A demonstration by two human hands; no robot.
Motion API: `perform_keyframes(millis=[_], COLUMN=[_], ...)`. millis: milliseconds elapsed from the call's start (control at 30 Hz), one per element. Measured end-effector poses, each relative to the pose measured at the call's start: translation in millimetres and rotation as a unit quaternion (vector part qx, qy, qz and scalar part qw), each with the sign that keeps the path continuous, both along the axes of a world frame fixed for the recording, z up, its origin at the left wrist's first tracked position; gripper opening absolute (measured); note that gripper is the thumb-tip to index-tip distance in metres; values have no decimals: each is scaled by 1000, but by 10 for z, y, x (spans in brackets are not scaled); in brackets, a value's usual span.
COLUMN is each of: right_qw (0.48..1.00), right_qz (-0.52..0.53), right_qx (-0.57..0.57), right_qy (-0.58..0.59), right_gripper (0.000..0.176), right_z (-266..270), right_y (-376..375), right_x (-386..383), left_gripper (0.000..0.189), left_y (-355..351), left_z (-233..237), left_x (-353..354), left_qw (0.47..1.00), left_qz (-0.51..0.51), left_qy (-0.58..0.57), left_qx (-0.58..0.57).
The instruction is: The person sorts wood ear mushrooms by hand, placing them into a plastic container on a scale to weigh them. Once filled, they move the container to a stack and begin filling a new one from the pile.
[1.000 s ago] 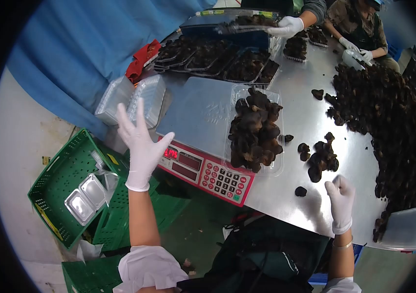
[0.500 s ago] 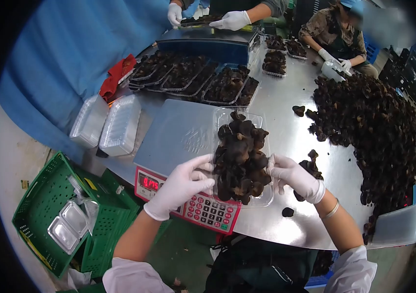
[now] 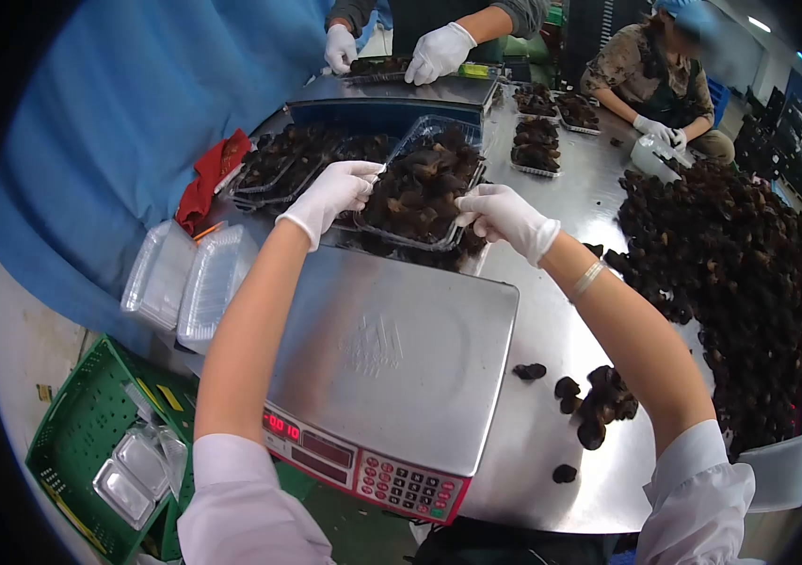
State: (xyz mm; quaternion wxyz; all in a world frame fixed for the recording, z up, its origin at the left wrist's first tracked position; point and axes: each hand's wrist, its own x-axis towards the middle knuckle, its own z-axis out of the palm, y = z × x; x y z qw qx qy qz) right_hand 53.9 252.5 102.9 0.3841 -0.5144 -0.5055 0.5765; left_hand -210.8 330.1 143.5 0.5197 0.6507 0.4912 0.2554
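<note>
A clear plastic tray filled with dark mushroom-like pieces [image 3: 420, 188] is held between my gloved hands, over other filled trays [image 3: 274, 160] behind the scale. My left hand [image 3: 335, 195] pinches the tray's left edge. My right hand [image 3: 505, 218] grips its right edge near the front corner. The scale's metal plate [image 3: 401, 330] is bare, and its red display [image 3: 281, 426] reads -0.010. What lies directly under the held tray is mostly hidden.
Empty clear trays [image 3: 217, 282] stand at the left, above a green crate [image 3: 90, 443]. A large dark heap [image 3: 730, 273] covers the right side; loose pieces [image 3: 603, 405] lie nearer. Across the table, one co-worker's gloved hands [image 3: 441, 53] touch a tray; another co-worker [image 3: 655, 80] holds a container.
Both my hands have carried the filled tray off the scale, forward to the trays behind it. The display went from 0.175 to -0.010. The view has shifted slightly.
</note>
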Motion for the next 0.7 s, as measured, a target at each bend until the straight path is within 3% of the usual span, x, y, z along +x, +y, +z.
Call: perform_keyframes(millis=[200, 433, 500, 700], right_qw=[997, 998, 995, 988], right_qz=[-24, -27, -4, -63], right_qx=[-24, 35, 62, 13], right_qy=[-73, -51, -72, -139], right_gripper=[29, 29, 30, 30], right_z=[-360, -174, -123, 124], right_y=[407, -289, -617, -1897], right_x=[-164, 44, 200, 755], left_gripper=[47, 35, 35, 31], left_y=[573, 507, 468, 312], left_z=[-389, -581, -599, -558], left_x=[-31, 18, 32, -297], left_qw=[996, 964, 933, 952], left_qz=[25, 78, 77, 64], left_qy=[90, 221, 269, 153], left_qx=[16, 123, 227, 256])
